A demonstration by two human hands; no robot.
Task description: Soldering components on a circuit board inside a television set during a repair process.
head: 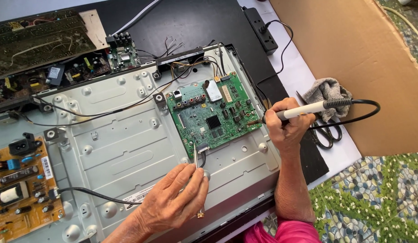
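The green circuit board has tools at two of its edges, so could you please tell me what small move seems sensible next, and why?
Probably bring the soldering iron tip inward: the right hand holds it at the green circuit board right edge, while the left hand has tweezers on the bottom-edge connector.

Left hand (173, 202) low at centre frame, fingers pinched together, palm down. Right hand (284, 126) right of centre, fist curled in a pen-like grip, forearm reaching up from the bottom edge.

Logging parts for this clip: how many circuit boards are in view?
4: green board at centre, orange board at lower left, small green board at top, dark boards stacked top left; more may be hidden.
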